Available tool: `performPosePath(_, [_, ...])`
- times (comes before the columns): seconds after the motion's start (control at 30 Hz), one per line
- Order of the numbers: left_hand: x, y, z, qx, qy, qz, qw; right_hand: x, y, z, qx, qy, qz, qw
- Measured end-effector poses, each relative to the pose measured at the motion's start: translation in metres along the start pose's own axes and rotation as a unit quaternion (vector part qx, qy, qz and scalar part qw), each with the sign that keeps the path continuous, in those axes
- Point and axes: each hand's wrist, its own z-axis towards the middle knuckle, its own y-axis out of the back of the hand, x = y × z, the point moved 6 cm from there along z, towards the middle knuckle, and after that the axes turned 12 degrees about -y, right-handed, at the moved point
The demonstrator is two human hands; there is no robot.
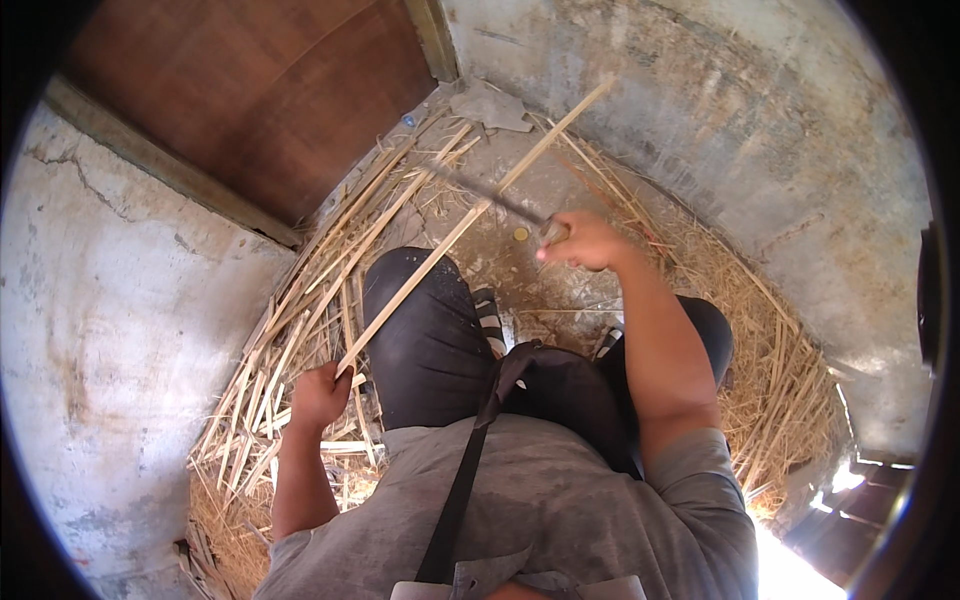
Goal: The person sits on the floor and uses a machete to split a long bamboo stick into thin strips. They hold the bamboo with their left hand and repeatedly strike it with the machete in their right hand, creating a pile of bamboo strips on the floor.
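Near left, left hand [318, 396] clamped on long bamboo strip [470, 215]; right hand [585, 240] fingers closed round knife [490, 197], blade touching strip, above straw-littered floor [560, 290].

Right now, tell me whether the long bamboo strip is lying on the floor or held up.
Held up. The left hand grips the strip at its lower end; it slants over the knee, the knife blade crossing it.

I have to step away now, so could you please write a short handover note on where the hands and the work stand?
Left hand: gripping the near end of a long pale split bamboo strip that slants up over the left knee.
Right hand: holding a dark long-bladed knife, its blade laid against the strip midway.
Pile of pale cut strips lies on the left; straw-like shavings on the right.
Done: many strips piled. Left: the strip in hand.
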Motion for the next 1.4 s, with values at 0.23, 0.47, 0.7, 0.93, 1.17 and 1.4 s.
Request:
performPosePath(0.23, [-0.006, -0.007, 0.006, -0.012, -0.014, -0.029, 0.999, -0.036, 0.056, -0.002, -0.208, -0.06, 0.247, 0.945])
performPosePath(0.47, [-0.003, 0.002, 0.003, -0.03, -0.02, 0.051, 0.998, 0.014, -0.01, -0.025, 0.041, -0.065, -0.052, 0.996])
performPosePath(0.7, [0.002, -0.004, 0.002, -0.044, -0.01, 0.011, 0.999, -0.03, 0.038, -0.001, -0.094, -0.044, 0.204, 0.973])
performPosePath(0.93, [-0.009, -0.011, 0.006, -0.033, -0.005, -0.008, 0.999, -0.038, 0.019, 0.007, 0.017, -0.043, 0.317, 0.947])
performPosePath(1.17, [0.001, -0.014, 0.0, -0.06, -0.02, -0.013, 0.998, 0.003, -0.022, -0.005, 0.147, -0.014, 0.194, 0.97])
performPosePath(1.4, [-0.009, -0.015, 0.004, -0.04, -0.012, -0.024, 0.999, -0.013, 0.041, -0.009, -0.082, 0.015, 0.429, 0.899])
